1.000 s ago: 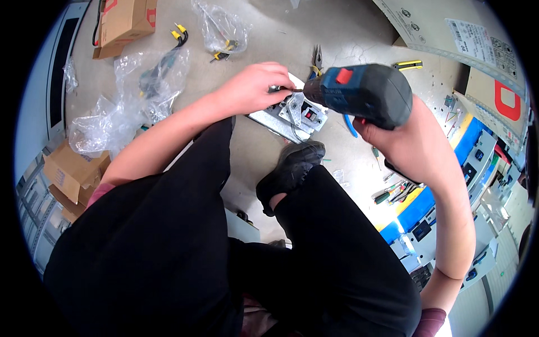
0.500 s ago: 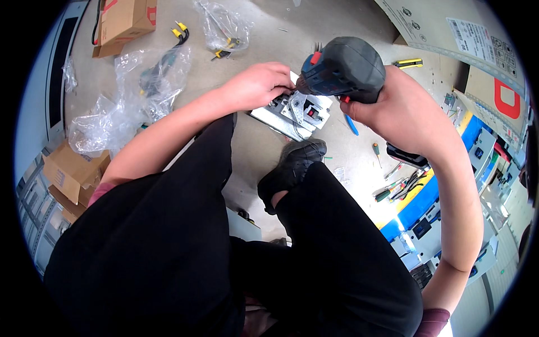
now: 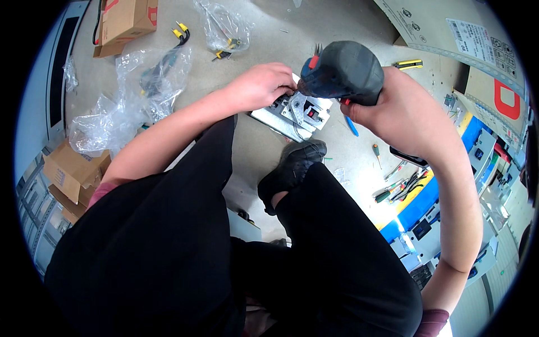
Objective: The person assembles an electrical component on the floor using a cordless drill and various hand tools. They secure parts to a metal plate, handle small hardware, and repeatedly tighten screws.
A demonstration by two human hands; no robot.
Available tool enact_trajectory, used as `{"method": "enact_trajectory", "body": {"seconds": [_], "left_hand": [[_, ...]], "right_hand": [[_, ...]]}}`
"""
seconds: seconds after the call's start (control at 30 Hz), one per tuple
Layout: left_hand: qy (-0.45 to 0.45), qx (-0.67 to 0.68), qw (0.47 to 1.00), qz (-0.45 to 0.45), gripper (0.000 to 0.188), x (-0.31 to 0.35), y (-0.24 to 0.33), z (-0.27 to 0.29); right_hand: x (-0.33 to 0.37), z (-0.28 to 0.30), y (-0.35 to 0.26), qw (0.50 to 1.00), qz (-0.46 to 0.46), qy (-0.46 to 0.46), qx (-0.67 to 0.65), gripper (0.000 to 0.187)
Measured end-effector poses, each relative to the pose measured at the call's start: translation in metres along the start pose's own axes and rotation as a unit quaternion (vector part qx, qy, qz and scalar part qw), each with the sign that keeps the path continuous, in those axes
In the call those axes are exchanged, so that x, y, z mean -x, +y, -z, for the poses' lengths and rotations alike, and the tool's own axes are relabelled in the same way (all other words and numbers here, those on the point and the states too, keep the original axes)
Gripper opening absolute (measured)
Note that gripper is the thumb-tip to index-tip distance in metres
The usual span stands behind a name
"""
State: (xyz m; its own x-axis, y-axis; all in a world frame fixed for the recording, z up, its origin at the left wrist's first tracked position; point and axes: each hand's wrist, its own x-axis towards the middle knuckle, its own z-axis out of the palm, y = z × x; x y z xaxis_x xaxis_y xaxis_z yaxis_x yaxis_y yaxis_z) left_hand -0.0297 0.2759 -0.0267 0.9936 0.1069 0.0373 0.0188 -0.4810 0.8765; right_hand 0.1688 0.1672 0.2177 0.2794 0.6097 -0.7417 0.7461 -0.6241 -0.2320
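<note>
The grey metal assembly (image 3: 296, 114) lies on the floor (image 3: 264, 151), just in front of my black shoe (image 3: 293, 168). My right hand (image 3: 405, 115) has its grip wrapped closed around the cordless drill (image 3: 340, 72), which points down onto the assembly. My left hand (image 3: 259, 85) presses the assembly's far-left edge, fingers curled together. Left of this hand lie clear plastic bags (image 3: 135, 95).

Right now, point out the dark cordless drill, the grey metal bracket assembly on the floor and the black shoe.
dark cordless drill (image 3: 343, 72), head view, rear of body
grey metal bracket assembly (image 3: 292, 115), head view, plate
black shoe (image 3: 295, 165), head view, upper
</note>
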Motion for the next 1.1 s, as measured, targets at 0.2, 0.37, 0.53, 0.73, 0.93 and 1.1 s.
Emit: {"method": "enact_trajectory", "body": {"seconds": [0.2,0.37,0.53,0.73,0.93,1.1], "left_hand": [[-0.026,0.025,0.998,0.043,0.030,0.005,-0.006,-0.003],[-0.112,0.077,0.987,0.083,0.061,0.006,0.011,0.013],[-0.119,0.067,0.990,0.028,0.072,0.009,-0.001,0.011],[-0.150,0.029,0.986,0.069,0.085,0.007,-0.002,0.009],[-0.130,0.008,0.990,0.049,0.088,0.009,-0.017,-0.001],[-0.148,-0.022,0.987,0.061,0.088,0.006,-0.010,0.005]], "right_hand": [[0.000,-0.001,-0.004,0.999,0.003,-0.026,-0.020,0.028],[-0.002,-0.004,0.002,1.000,0.006,-0.019,0.001,0.027],[0.001,-0.004,0.001,1.000,0.020,-0.017,0.002,0.025],[0.001,-0.004,0.000,0.999,0.019,-0.027,0.002,0.022],[0.001,-0.004,-0.003,0.999,0.008,-0.044,0.008,0.022],[0.004,-0.004,-0.008,0.999,0.019,-0.029,-0.002,0.020]]}}
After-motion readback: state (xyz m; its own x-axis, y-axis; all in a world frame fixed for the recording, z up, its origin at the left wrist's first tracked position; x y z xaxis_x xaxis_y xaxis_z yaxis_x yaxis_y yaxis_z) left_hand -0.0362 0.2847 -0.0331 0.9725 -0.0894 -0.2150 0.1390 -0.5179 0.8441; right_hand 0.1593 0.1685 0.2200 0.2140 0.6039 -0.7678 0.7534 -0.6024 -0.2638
